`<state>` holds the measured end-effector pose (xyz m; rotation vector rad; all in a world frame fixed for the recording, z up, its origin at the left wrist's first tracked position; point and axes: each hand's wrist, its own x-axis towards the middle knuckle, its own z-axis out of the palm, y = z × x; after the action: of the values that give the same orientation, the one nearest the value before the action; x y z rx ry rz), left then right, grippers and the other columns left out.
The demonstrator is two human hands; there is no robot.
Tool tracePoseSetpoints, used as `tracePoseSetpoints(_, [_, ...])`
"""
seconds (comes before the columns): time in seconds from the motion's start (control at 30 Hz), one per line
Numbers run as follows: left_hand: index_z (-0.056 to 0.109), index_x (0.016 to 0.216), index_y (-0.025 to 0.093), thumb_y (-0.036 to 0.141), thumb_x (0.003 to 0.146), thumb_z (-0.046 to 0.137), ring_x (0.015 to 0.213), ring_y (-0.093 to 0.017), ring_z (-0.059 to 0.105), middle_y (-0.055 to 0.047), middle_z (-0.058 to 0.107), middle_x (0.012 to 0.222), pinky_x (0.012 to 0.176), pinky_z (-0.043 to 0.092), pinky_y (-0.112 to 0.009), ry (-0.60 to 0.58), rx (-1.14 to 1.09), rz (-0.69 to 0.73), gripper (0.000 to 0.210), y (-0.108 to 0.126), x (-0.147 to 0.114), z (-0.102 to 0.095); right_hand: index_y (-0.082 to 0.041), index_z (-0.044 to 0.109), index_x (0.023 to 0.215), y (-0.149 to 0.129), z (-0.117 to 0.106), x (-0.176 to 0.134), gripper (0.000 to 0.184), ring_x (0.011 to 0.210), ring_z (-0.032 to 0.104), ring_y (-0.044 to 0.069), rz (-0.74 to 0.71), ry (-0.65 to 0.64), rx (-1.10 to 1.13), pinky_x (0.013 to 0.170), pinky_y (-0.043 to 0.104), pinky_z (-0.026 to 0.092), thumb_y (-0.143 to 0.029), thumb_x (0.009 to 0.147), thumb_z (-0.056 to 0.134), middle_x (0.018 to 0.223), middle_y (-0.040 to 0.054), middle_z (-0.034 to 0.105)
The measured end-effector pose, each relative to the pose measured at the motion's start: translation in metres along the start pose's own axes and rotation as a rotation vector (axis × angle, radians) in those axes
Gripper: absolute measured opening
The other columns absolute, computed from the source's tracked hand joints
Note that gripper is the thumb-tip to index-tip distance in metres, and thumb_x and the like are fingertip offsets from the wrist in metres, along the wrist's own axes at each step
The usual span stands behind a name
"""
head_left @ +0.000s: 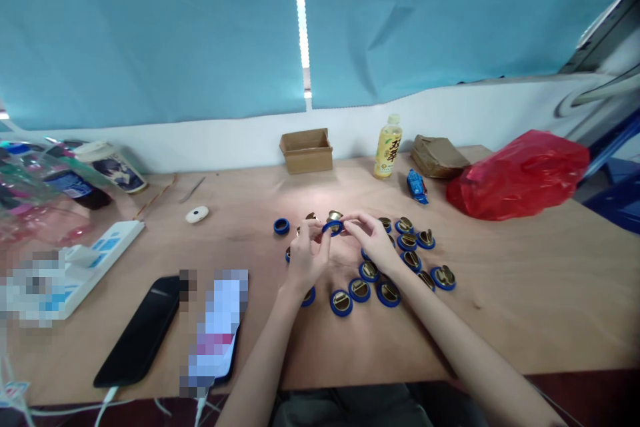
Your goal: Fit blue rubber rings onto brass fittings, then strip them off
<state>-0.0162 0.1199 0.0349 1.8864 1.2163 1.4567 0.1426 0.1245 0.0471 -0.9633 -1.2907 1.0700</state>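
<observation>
A blue ring (330,230) with gold showing inside is held between the left hand (306,257) and right hand (373,240). Round, blue-rimmed gold discs (341,303) lie scattered mid-worktop (525,293), back from its front edge; a dark-centred ring (281,232) lies at their left.

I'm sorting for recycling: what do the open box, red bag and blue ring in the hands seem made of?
Open box: matte brown cardboard, judging by its plain folded walls.
Red bag: probably thin, glossy plastic film, given its shiny creases.
Blue ring: perhaps smooth plastic, from its even colour; too small to be sure.
</observation>
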Motion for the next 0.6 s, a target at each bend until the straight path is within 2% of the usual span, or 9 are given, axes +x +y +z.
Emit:
tracePoseSetpoints(0.17, [0.052,0.101,0.021,0.022,0.088,0.060,0.078,-0.016,0.071,-0.006,0.071,0.093,0.071,0.056,-0.026,-0.009,0.020,0.020,0.015,0.0042,-0.0005,-0.0003,-0.020,0.068,0.095,0.0005,0.0012,-0.0005,0.023,0.091,0.070,0.023,-0.049,0.010,-0.005,0.087,0.040,0.057,-0.039,0.084,0.064,0.091,0.0057,0.074])
tracePoseSetpoints(0.33, [0.056,0.100,0.021,0.023,0.088,0.061,0.075,-0.016,0.071,-0.003,0.072,0.086,0.072,0.054,-0.027,-0.033,0.047,0.010,0.013,0.0036,-0.0009,-0.0014,-0.021,0.067,0.105,0.0034,0.0018,-0.0002,0.026,0.103,0.068,0.025,-0.125,0.018,-0.026,0.093,0.042,0.055,-0.037,0.085,0.065,0.111,0.0091,0.070])
tracePoseSetpoints(0.47, [0.057,0.100,0.021,0.031,0.085,0.066,0.073,-0.017,0.072,-0.003,0.074,0.083,0.070,0.054,-0.026,-0.019,0.012,-0.122,0.020,0.0041,0.0016,-0.0019,-0.022,0.066,0.109,0.0049,0.0010,-0.0005,0.027,0.106,0.066,0.023,-0.191,0.054,-0.063,0.096,0.040,0.054,-0.037,0.086,0.063,0.117,0.0093,0.064])
tracePoseSetpoints(0.6, [0.059,0.096,0.019,0.034,0.076,0.075,0.072,-0.018,0.071,-0.003,0.072,0.077,0.064,0.053,-0.024,0.036,-0.141,-0.284,0.030,0.0004,0.0051,-0.0014,-0.023,0.067,0.109,0.0058,0.0021,-0.0021,0.024,0.105,0.065,0.023,-0.215,0.070,-0.074,0.097,0.040,0.053,-0.034,0.088,0.062,0.116,0.0082,0.062])
